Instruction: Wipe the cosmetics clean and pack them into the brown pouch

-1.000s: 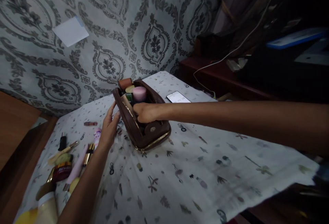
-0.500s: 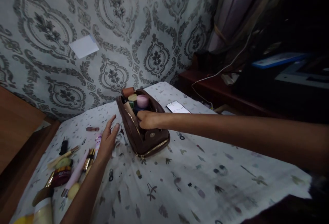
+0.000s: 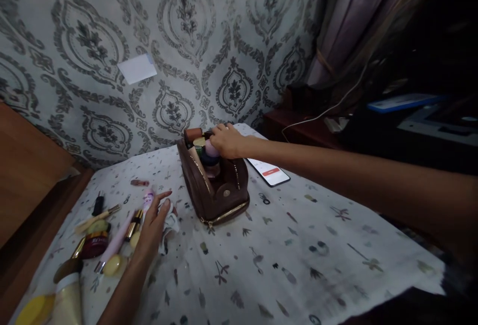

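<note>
Resting on the white patterned cloth (image 3: 276, 245), the open brown leather-look bag (image 3: 191, 180) can be judged soft-walled yet weighted, best held by both sides, with the right hand (image 3: 228, 142) curled at its far rim, grip unclear, and the left hand (image 3: 153, 223) held nearby, fingers apart.

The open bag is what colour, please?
The bag is dark brown, best seen in the head view.
</note>
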Motion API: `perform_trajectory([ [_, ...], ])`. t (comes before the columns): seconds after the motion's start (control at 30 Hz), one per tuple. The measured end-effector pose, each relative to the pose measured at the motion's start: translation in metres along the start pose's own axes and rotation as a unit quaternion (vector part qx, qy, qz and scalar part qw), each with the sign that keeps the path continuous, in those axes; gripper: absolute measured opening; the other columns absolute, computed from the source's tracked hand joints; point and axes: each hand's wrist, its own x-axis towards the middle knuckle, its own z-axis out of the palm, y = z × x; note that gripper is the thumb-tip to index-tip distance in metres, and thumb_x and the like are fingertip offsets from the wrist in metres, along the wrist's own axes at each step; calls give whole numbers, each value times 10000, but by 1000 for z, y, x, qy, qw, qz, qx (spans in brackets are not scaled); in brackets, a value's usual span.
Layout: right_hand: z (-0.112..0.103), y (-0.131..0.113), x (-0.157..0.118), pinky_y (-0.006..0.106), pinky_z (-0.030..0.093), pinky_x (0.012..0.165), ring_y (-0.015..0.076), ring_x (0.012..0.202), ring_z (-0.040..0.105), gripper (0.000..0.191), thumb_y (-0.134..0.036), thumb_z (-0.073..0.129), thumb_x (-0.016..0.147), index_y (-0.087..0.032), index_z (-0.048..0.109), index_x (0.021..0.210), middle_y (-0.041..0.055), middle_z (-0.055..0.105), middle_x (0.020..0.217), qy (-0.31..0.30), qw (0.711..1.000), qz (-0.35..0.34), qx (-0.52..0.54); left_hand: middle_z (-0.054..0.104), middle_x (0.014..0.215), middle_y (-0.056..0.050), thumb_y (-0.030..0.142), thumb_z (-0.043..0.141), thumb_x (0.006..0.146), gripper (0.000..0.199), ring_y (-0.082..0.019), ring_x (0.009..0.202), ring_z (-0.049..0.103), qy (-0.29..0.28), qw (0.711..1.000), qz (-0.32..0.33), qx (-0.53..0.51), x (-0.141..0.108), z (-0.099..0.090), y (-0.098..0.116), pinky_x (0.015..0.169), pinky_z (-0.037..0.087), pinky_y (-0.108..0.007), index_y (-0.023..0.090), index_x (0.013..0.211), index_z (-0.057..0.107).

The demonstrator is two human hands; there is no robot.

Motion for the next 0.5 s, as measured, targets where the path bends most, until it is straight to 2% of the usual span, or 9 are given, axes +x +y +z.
perform_trajectory([
  [0.13, 8, -2, 12, 454, 354, 970, 336, 1206, 481, 357, -146, 517, 864, -101, 664, 1186, 203, 576, 1283, -10, 1000, 12, -20, 600, 696, 43, 682, 676, 717, 685, -101, 481, 486, -2, 998, -46, -38, -11, -4, -9, 420, 361, -194, 204, 1196, 570],
  [0.27, 9, -5, 20, 475, 333, 994, 352, 1225, 454, 315, -130, 521, 853, -88, 691, 1115, 220, 573, 1280, 5, 1000, 20, -13, 576, 667, 53, 677, 703, 692, 678, -91, 459, 471, -2, 996, -60, -72, -17, -4, -17, 397, 349, -186, 197, 1152, 571],
  [0.37, 9, -6, 22, 474, 315, 1022, 355, 1253, 436, 327, -105, 532, 841, -76, 682, 1130, 223, 558, 1301, -4, 1000, 27, 5, 565, 658, 55, 673, 692, 715, 657, -84, 452, 449, -9, 995, -62, -79, -17, -4, -24, 376, 333, -174, 198, 1148, 560],
  [0.5, 7, -2, 22, 445, 366, 989, 349, 1213, 487, 373, -102, 541, 838, -93, 656, 1193, 216, 576, 1274, -21, 998, 35, 36, 578, 673, 48, 692, 671, 727, 661, -75, 430, 414, -12, 995, -67, -73, -15, -4, -31, 349, 323, -172, 195, 1148, 559],
])
